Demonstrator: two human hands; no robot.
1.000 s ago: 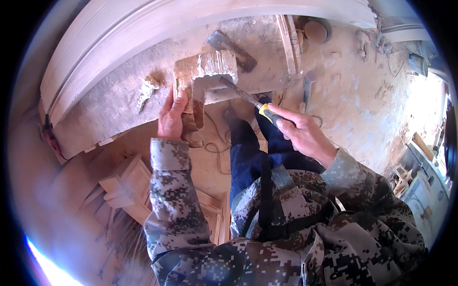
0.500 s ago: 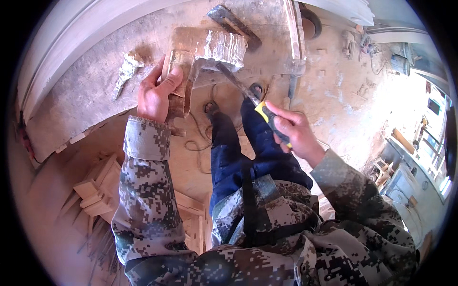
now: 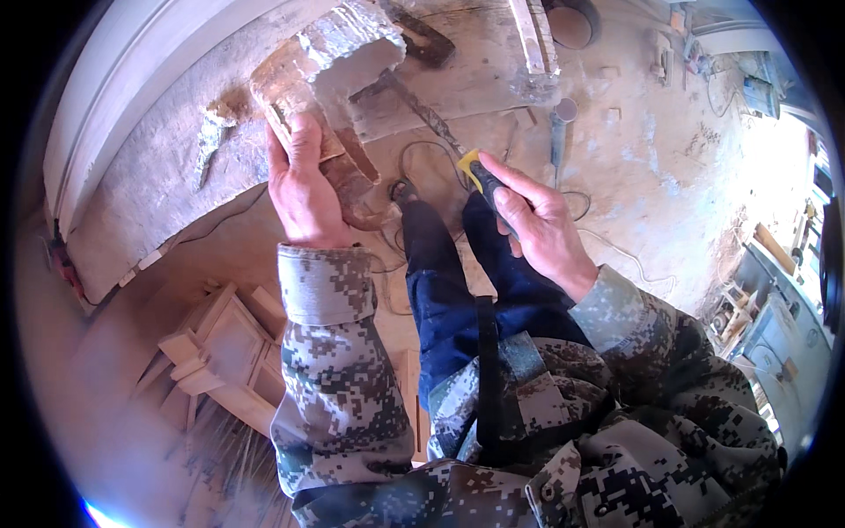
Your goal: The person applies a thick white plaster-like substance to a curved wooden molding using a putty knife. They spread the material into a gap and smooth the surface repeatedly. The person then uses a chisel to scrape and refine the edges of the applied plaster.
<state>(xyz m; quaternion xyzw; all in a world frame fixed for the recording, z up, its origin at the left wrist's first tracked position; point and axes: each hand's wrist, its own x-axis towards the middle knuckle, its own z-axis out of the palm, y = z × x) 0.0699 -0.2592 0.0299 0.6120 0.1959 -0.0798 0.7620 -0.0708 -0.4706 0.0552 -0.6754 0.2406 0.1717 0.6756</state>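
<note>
Yellow-black handle (image 3: 483, 181) in right hand (image 3: 543, 231), forefinger extended; left hand (image 3: 305, 194) forward.

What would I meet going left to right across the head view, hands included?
Small red-and-black object, elongated white-crusted object, bare left hand holding a brown white-crusted piece, bare right hand gripping a metal tool with a yellow-and-black handle, pale blue-grey boxy unit.

There are two grips (image 3: 308, 189) (image 3: 544, 231), one yellow-and-black-handled tool (image 3: 484, 178), one white-smeared brown piece (image 3: 286, 75), one crusted lump (image 3: 211, 143), one dark flat piece (image 3: 429, 44) and two trouser legs (image 3: 434, 282) (image 3: 526, 304).
</note>
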